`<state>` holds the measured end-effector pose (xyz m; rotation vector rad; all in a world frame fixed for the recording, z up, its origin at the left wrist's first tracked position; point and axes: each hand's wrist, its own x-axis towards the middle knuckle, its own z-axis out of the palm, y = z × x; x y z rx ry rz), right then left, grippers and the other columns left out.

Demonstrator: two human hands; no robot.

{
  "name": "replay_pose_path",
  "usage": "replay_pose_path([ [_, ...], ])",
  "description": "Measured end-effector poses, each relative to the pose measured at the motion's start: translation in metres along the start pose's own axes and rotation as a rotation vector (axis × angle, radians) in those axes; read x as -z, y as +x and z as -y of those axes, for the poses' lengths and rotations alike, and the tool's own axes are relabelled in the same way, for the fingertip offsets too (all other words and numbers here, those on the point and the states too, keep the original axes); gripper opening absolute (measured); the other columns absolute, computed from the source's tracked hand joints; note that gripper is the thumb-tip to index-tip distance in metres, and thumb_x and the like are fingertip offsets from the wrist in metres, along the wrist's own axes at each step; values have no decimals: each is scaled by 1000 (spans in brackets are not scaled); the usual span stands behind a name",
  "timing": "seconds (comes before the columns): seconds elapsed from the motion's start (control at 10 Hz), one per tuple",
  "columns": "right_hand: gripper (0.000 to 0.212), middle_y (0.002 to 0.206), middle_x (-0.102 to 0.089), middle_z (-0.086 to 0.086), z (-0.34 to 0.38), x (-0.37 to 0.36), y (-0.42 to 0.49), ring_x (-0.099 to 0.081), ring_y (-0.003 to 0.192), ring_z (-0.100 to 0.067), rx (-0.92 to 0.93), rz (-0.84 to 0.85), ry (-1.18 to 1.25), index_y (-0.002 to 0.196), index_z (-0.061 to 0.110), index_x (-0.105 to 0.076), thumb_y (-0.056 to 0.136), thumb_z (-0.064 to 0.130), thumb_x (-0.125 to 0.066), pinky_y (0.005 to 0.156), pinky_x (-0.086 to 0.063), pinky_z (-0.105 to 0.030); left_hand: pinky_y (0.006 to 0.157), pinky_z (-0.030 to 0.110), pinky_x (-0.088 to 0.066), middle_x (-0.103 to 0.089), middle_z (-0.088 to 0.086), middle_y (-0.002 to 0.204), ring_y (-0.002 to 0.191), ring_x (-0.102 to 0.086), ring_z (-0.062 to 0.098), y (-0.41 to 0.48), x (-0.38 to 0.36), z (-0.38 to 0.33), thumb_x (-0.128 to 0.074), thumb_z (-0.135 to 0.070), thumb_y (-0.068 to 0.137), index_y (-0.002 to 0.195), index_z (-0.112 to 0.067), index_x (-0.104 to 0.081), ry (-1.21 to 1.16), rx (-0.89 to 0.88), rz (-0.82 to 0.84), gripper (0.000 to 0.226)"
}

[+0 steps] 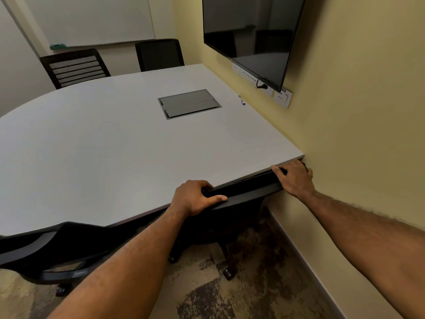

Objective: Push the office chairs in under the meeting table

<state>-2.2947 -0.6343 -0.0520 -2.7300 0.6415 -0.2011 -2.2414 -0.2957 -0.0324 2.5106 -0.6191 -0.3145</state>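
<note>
Counting what I see in the meeting room

I count four office chairs: one [246, 191] right at the table edge near me, one [43, 252] low on my left, and two on the far side, one [76, 67] with a striped back and one [159, 55] plain black. I see one big grey meeting table [103, 146] with one flat cover panel [189, 103] set in its top. I see one small marker pen [241, 100] on the table. There is one dark screen [250, 35] on the wall, one whiteboard [96, 19], and one green eraser [57, 46]. I count two hands, the left hand [193, 199] and the right hand [294, 178].
</note>
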Motion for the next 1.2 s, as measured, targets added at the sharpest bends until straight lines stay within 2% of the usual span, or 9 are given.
replay_pose_path([
  [0.1,55,139,-59,-4,-4,3,10,-35,145,-24,-3,36,-16,118,23,-73,99,63,-41,117,-19,-63,90,35,-54,-73,-13,113,104,-66,10,10,-5,-2,-55,-95,63,113,-34,-71,5,7,-15,81],
  [0.3,59,143,-54,-4,-5,11,27,-25,150,-23,-16,103,-32,125,20,-68,98,64,-39,115,-18,-66,88,33,-53,-73,-13,114,105,-66,10,25,-12,-8,-51,-97,62,115,-33,-71,13,4,-40,86],
  [0.7,62,142,-55,-4,-13,13,35,-24,151,-22,1,109,-85,127,20,-67,97,67,-38,118,-4,-68,88,35,-53,-72,-13,116,106,-66,11,30,-19,-14,-51,-96,65,116,-34,-71,24,14,-36,83],
  [0.8,64,141,-55,-7,-13,12,34,-25,150,-24,36,115,-120,129,17,-65,98,65,-37,119,0,-65,86,34,-52,-71,-10,118,107,-65,14,26,-20,-18,-47,-93,71,120,-32,-68,74,5,-22,81],
  [0.9,63,138,-58,-7,-10,13,31,-38,141,-23,111,82,-206,128,14,-65,100,63,-36,121,-12,-62,87,37,-51,-69,-4,125,112,-63,18,18,-20,-20,-43,-84,84,129,-28,-63,151,-5,-47,75],
  [1.0,61,134,-63,-8,-1,13,25,-50,132,-23,208,42,-221,125,11,-66,99,60,-43,117,-26,-53,94,39,-49,-62,-3,136,122,-59,20,8,-17,-11,-37,-82,88,139,-26,-54,155,1,-63,78],
  [1.1,58,136,-62,-8,24,14,11,-50,132,-25,309,59,-173,127,10,-65,99,57,-46,116,-29,-46,96,40,-48,-58,-3,142,125,-56,19,-9,-3,5,-34,-84,86,144,-28,-48,169,25,-62,82],
  [1.2,57,138,-60,-7,55,10,0,-48,134,-24,392,93,-166,130,11,-63,100,56,-45,116,-29,-42,98,40,-47,-59,-3,141,126,-56,19,-21,19,30,-35,-84,86,140,-28,-51,216,68,-64,80],
])
